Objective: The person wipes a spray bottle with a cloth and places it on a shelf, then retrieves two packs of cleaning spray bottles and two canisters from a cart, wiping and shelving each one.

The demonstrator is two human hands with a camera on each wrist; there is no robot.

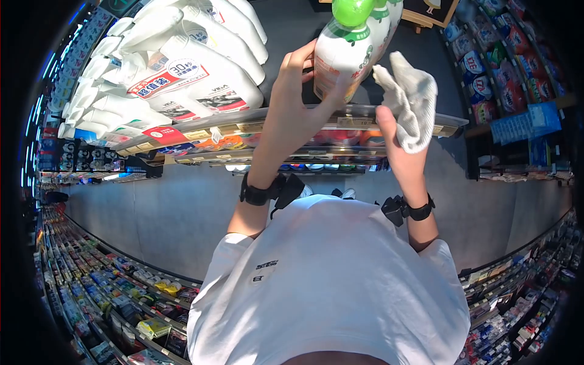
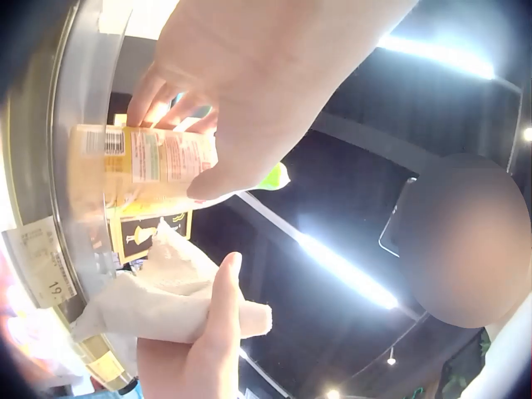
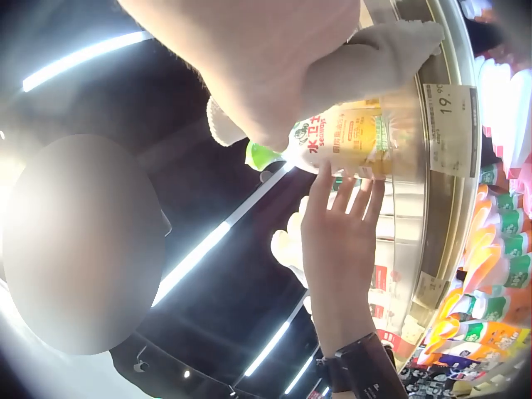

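Note:
A white bottle with a green cap (image 1: 344, 52) stands at the shelf's front edge, another like it behind. The left hand (image 1: 298, 112) holds its side, thumb in front and fingers around the far side; the left wrist view shows this hand (image 2: 241, 91) on the bottle's printed label (image 2: 158, 166). The right hand (image 1: 404, 164) grips a white cloth (image 1: 413, 103) to the bottle's right, thumb against it. In the right wrist view the cloth (image 3: 374, 62) hangs over the right hand (image 3: 266, 66), and the left hand's fingers (image 3: 341, 195) touch the bottle's side.
Large white jugs (image 1: 207, 79) crowd the shelf at left. A clear lip with price tags (image 1: 359, 121) runs along the shelf front. A small framed board (image 1: 429, 11) stands behind the bottles. Lower shelves hold colourful packs; bagged goods (image 1: 477, 79) fill the right side.

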